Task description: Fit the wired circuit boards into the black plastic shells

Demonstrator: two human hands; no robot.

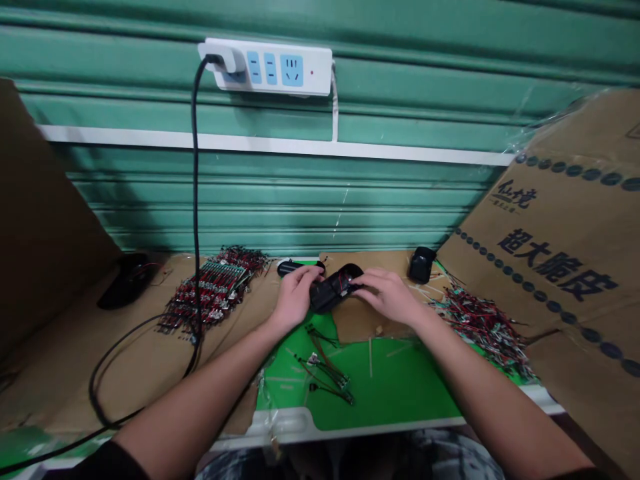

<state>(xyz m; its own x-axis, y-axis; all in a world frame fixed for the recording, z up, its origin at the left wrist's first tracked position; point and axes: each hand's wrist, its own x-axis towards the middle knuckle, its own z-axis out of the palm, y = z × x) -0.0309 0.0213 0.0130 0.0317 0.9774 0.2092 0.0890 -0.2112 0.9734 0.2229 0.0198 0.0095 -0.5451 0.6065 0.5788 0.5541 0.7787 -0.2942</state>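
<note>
Over the middle of the bench, an open black plastic housing point(325, 295) lies tilted between my hands, with a few red wires and a small part inside it. My left hand point(296, 293) is closed on its left end. At the other end, my right hand point(389, 291) has its fingers and thumb closed at the rim, fingertips by the wires; their exact hold is partly hidden. Another black casing piece point(287, 268) lies just behind my left hand. Nearer me, several small wired circuit boards point(343, 382) rest on the green surface point(400, 387).
Heaps of wired boards lie left point(215, 290) and right point(483, 327). Black casings stand far right point(421, 265) and left point(127, 283). A black cable point(195, 200) hangs from the power strip point(280, 67) across the left side. A cardboard box point(565, 233) walls the right.
</note>
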